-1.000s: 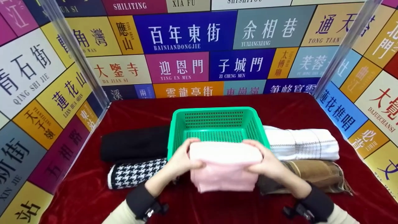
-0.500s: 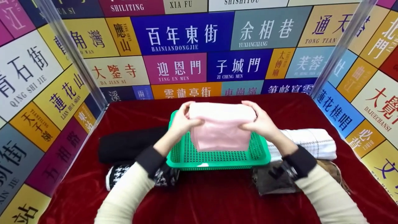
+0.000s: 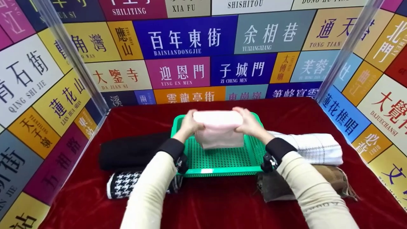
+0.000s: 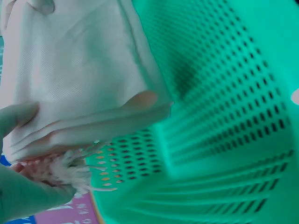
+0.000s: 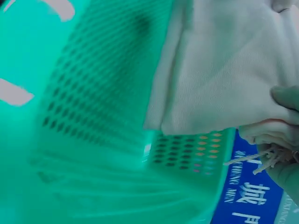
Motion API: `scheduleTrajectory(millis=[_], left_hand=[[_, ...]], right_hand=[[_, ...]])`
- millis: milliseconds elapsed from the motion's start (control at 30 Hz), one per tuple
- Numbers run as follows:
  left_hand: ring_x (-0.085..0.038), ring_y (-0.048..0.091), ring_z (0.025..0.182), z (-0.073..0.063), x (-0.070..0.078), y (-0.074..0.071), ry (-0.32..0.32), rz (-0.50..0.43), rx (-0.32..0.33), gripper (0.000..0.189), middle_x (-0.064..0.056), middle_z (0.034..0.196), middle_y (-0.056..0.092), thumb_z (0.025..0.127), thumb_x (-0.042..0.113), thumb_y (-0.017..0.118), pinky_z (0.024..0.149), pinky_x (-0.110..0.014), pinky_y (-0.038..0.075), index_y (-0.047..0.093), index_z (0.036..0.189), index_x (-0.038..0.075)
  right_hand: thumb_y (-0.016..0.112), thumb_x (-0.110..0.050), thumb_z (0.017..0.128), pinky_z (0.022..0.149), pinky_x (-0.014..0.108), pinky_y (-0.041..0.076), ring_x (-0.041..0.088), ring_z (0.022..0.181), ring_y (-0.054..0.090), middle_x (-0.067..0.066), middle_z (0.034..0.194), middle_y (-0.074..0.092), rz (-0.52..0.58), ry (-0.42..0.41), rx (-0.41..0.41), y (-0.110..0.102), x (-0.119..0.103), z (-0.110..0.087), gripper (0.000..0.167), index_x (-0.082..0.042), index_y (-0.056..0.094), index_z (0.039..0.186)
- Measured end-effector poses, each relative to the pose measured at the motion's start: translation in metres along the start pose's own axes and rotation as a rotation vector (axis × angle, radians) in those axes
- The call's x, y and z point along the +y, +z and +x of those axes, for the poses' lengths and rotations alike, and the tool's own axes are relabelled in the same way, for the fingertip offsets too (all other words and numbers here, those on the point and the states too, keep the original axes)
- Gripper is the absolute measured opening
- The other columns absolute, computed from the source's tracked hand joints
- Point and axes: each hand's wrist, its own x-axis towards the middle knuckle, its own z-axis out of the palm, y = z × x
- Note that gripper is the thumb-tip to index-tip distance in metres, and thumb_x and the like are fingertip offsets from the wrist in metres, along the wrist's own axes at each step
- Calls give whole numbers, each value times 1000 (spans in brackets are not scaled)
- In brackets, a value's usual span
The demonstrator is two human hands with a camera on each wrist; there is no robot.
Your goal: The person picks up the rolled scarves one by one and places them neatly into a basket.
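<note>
A folded pink scarf (image 3: pixel 219 135) hangs over the green plastic basket (image 3: pixel 232 171), inside its rim in the head view. My left hand (image 3: pixel 188 124) grips its left end and my right hand (image 3: pixel 249 122) its right end, thumbs on the near face. Both wrist views show the thumbs pressing the folded layers, with pale fringe (image 4: pixel 65 170) sticking out near the left fingers. In the right wrist view the scarf (image 5: pixel 224 70) hangs beside the basket's perforated wall, its lower edge over the basket interior.
Left of the basket lie a folded black cloth (image 3: pixel 130 152) and a black-and-white houndstooth one (image 3: pixel 124 184). On the right are a white checked cloth (image 3: pixel 313 148) and a brown fringed scarf (image 3: pixel 330 179). Dark red velvet (image 3: pixel 219 203) covers the table, with sign-patterned walls (image 3: pixel 184 38) around it.
Both hands have carried the scarf from the basket's near edge forward over the basket. In the last half second it has shifted left and slightly down at its top, toward the basket.
</note>
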Motion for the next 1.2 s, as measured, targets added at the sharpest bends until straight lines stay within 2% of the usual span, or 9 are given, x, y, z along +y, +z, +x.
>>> scheduleTrajectory(millis=[167,333,467,567,767,833,933,1067,1200], left_hand=[[-24,47,84,2,-19,5,-173,49,-192,77,-16,131,44,69,-12,64,57,-34,38,38,137,12],[-17,36,39,4,-25,-2,-311,221,-506,57,-11,67,58,78,3,65,45,-31,34,45,131,10],[-17,53,69,1,-29,-3,-332,336,-583,67,-12,100,62,79,14,66,63,-30,44,37,140,12],[-20,50,103,-1,-31,-3,-341,429,-617,73,-12,137,43,78,19,66,82,-36,45,33,142,13],[-30,43,123,-3,-40,4,-362,598,-816,68,-14,141,38,85,32,57,94,-44,42,30,142,9],[-27,36,130,-3,-43,6,-328,687,-831,70,-12,144,34,86,42,55,100,-43,37,31,142,9],[-21,37,129,22,-70,15,-199,797,-786,68,-5,142,39,81,53,58,99,-38,38,43,137,18],[-21,50,116,30,-79,24,-53,722,-666,44,-1,133,50,80,27,69,90,-36,44,59,123,24],[-22,51,115,-2,-50,23,-9,615,-674,48,-5,128,55,78,-3,65,87,-34,47,60,122,17]], right_hand=[[70,1,62,95,52,35,37,115,42,23,126,47,-96,-26,-201,10,11,-9,69,4,44,127],[74,-5,67,79,43,46,28,97,51,17,121,51,-24,95,-481,7,17,-17,63,-4,47,124],[72,-15,76,64,34,48,16,80,51,15,127,45,49,260,-704,6,18,-22,62,-10,44,131],[67,-23,82,63,31,47,11,74,52,12,128,44,2,310,-841,8,16,-24,60,-13,41,136],[53,-27,91,73,40,46,15,84,54,8,109,55,-180,222,-972,16,14,-25,36,-10,52,122],[47,-27,95,81,44,45,20,96,53,9,110,55,-261,167,-978,18,11,-26,30,-8,54,116],[42,-22,97,85,41,41,25,98,51,13,105,56,-406,113,-966,22,4,-28,25,-2,56,104],[42,-5,92,85,40,42,29,100,53,17,109,57,-528,32,-913,26,-11,-32,26,2,55,113],[42,3,89,80,37,42,27,105,51,14,128,51,-532,34,-891,28,-19,-36,54,-12,37,140]])
